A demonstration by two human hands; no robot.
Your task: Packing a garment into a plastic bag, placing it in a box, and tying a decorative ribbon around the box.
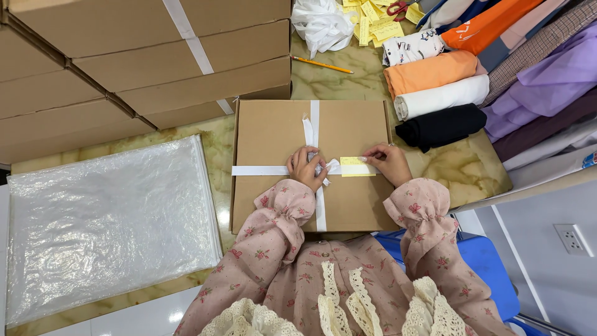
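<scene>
l hand [306, 168] pinching ribbon [273, 170] knot; r hand [388, 163] fingers on yellow note [356, 166], grip unclear; fabric rolls [438, 93] beside box [273, 134].

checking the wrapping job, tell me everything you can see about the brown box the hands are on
The brown box is a flat, rectangular cardboard carton, closed, lying flat on the marbled table. A white ribbon crosses it lengthwise and widthwise, meeting at a knot near the middle. A yellow slip lies on the crosswise band. The left hand presses at the knot; the right hand touches the slip's end.

Left hand [306, 168] hides the ribbon [316, 134] knot.
</scene>
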